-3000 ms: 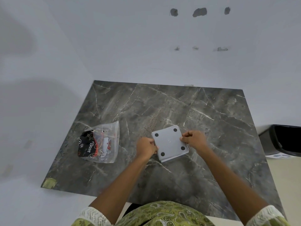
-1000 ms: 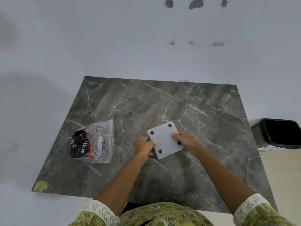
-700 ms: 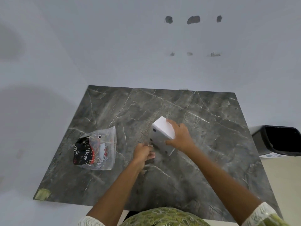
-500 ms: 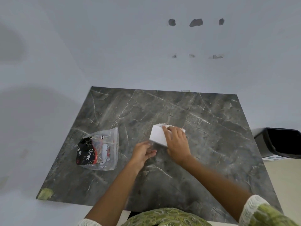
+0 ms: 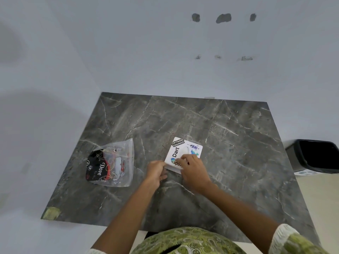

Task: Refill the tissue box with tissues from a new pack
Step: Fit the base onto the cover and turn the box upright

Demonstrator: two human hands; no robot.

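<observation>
The white square tissue box (image 5: 185,152) stands on the dark marble table (image 5: 229,143), its stickered top with the oval opening facing up. My right hand (image 5: 192,170) lies on the box's near edge with its fingers over the stickers. Touching the box's near left corner is my left hand (image 5: 156,171), fingers curled. A clear plastic tissue pack (image 5: 111,165) with black and red print lies on the table to the left, apart from both hands.
A black bin (image 5: 315,155) stands on the floor beyond the table's right edge. White walls close the table in at the back and the left. A yellowish patch (image 5: 51,213) marks the near left corner of the table.
The box was upside down with its four black feet showing; my right hand has turned it over, and it now rests top side up. My left hand let go during the flip and is back at the corner.
</observation>
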